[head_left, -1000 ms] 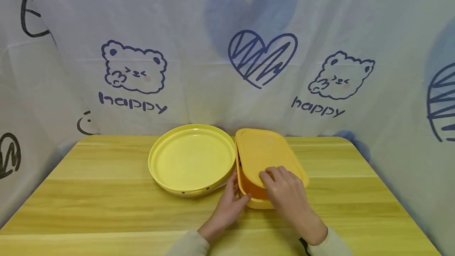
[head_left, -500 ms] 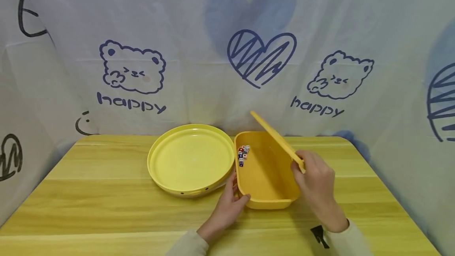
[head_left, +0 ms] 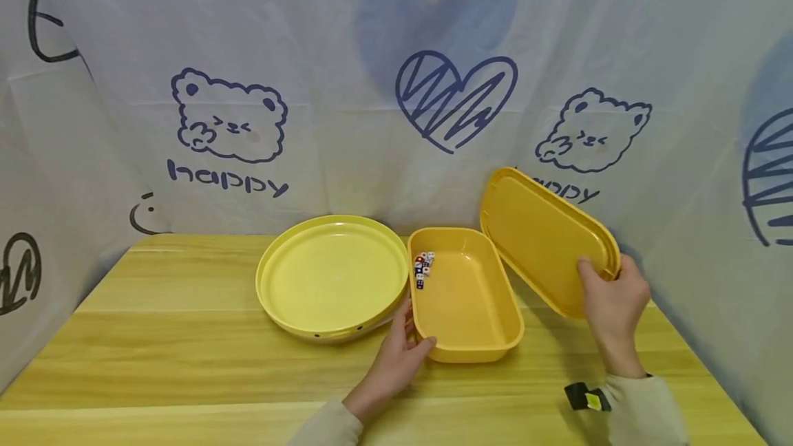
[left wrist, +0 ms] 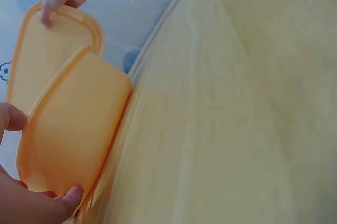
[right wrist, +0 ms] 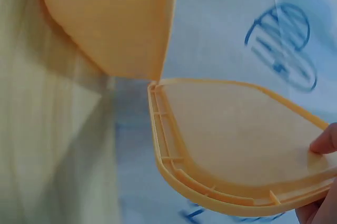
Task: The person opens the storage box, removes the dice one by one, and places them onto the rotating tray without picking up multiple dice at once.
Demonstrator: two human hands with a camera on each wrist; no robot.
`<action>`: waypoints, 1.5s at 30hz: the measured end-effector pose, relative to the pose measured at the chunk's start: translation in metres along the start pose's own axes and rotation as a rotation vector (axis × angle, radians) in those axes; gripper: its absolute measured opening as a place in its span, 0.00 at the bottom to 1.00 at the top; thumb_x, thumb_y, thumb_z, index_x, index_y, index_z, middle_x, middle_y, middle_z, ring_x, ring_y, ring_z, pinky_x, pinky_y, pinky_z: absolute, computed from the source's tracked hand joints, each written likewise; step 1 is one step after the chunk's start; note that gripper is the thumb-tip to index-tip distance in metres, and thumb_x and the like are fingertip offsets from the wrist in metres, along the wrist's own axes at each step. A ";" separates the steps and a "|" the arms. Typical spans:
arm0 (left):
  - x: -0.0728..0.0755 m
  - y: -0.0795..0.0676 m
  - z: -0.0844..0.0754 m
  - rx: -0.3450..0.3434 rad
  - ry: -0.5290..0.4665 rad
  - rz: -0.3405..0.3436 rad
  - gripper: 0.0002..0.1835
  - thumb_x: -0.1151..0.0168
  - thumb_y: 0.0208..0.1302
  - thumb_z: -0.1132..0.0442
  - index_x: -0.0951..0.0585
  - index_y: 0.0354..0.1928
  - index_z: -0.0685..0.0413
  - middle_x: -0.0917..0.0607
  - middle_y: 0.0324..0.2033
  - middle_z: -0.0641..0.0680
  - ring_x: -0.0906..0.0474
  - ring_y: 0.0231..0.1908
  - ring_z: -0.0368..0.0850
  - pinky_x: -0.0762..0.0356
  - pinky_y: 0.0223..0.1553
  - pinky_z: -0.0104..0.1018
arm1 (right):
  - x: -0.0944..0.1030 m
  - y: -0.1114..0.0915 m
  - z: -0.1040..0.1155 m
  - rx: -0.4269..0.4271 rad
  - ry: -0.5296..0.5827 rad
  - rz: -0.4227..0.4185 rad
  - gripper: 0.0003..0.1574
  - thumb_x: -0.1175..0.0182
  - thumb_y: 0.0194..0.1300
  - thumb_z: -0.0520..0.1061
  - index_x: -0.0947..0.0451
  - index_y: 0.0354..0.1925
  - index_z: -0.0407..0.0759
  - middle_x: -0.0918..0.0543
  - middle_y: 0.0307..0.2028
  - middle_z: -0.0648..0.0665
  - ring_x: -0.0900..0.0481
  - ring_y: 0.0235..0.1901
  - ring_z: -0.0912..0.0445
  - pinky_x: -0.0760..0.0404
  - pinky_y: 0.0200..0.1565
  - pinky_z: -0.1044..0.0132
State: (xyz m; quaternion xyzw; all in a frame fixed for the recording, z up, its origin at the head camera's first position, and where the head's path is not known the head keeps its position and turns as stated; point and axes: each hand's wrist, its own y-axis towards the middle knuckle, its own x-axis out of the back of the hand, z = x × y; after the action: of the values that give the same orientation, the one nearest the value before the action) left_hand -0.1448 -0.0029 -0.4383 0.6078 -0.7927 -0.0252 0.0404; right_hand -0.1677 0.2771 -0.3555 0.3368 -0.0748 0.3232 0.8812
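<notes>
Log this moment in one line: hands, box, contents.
left hand: holding orange box; right hand: gripping lid; box: uncovered; dice: inside box, left side; round yellow tray: left of box

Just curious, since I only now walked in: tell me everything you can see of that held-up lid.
The lid is a yellow-orange rounded rectangle, seemingly plastic, with a flat middle and raised rim; the right wrist view shows small ribs along it. It is off the box, tilted, at the box's right side. The right hand pinches one end, thumb on the face turned toward the head camera. I cannot tell whether the lid touches the box.
</notes>
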 end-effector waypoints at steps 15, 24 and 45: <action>-0.001 -0.001 0.000 -0.028 -0.002 0.020 0.39 0.42 0.66 0.69 0.52 0.73 0.67 0.43 0.68 0.72 0.42 0.65 0.68 0.32 0.58 0.53 | 0.004 0.016 -0.049 -0.630 0.371 -0.010 0.11 0.36 0.60 0.38 0.27 0.41 0.43 0.27 0.36 0.51 0.27 0.30 0.63 0.28 0.30 0.79; -0.001 0.000 -0.001 -0.029 0.000 0.018 0.39 0.42 0.66 0.70 0.52 0.72 0.67 0.43 0.68 0.72 0.41 0.65 0.68 0.30 0.57 0.53 | 0.002 0.012 -0.060 -0.706 0.341 0.064 0.15 0.38 0.57 0.34 0.29 0.42 0.42 0.28 0.39 0.51 0.29 0.33 0.62 0.28 0.33 0.78; 0.001 -0.003 -0.004 -0.013 0.005 0.005 0.39 0.42 0.66 0.69 0.51 0.73 0.66 0.43 0.68 0.72 0.41 0.65 0.68 0.30 0.56 0.52 | 0.038 0.031 -0.103 -0.450 -0.427 0.886 0.65 0.41 0.61 0.67 0.55 0.66 0.14 0.47 0.62 0.15 0.45 0.58 0.23 0.41 0.57 0.33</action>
State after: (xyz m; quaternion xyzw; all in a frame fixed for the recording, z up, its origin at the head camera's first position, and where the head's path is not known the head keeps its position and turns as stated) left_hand -0.1421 -0.0045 -0.4350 0.6057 -0.7938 -0.0285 0.0465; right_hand -0.1663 0.3798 -0.4040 0.1342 -0.4543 0.5645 0.6760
